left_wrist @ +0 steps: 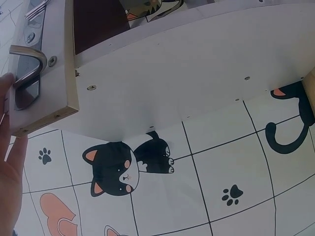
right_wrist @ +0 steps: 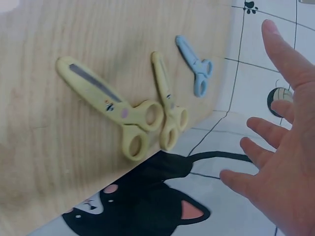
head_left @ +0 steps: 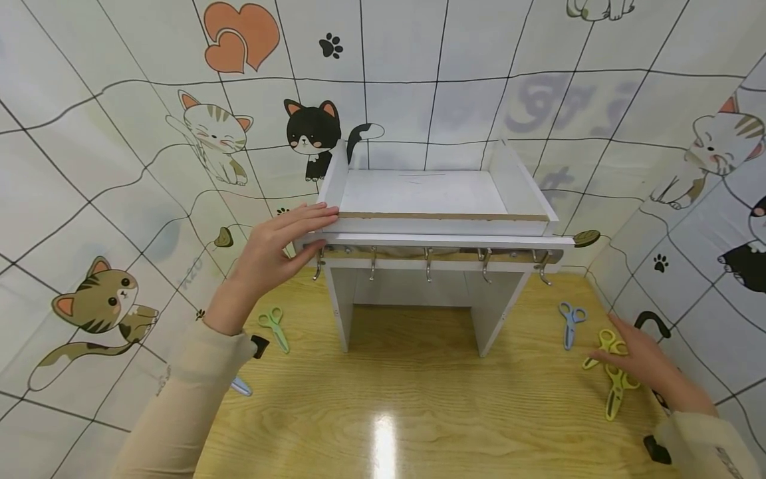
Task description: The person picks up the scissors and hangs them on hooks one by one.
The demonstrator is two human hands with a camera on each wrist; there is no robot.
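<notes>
A small white shelf (head_left: 419,193) with a tray-like top stands on the table, metal hooks (head_left: 428,266) along its front rail. My left hand (head_left: 276,243) grips the front left corner, fingers on top and thumb beneath. In the left wrist view, its fingers wrap the end of the rail beside a hook (left_wrist: 32,64). Over at the right, my right hand (head_left: 643,356) hovers with spread fingers near two yellow scissors (head_left: 615,396). The right wrist view shows these scissors (right_wrist: 108,93) lying apart from the fingers, and nothing in that hand (right_wrist: 280,167).
Blue scissors (head_left: 570,326) lie right of the shelf, green scissors (head_left: 275,329) left of it. A light blue tip (head_left: 241,386) pokes out by my left sleeve, the rest hidden. Cat-printed sheets (head_left: 419,53) hang behind and along both sides of the wooden table (head_left: 335,412).
</notes>
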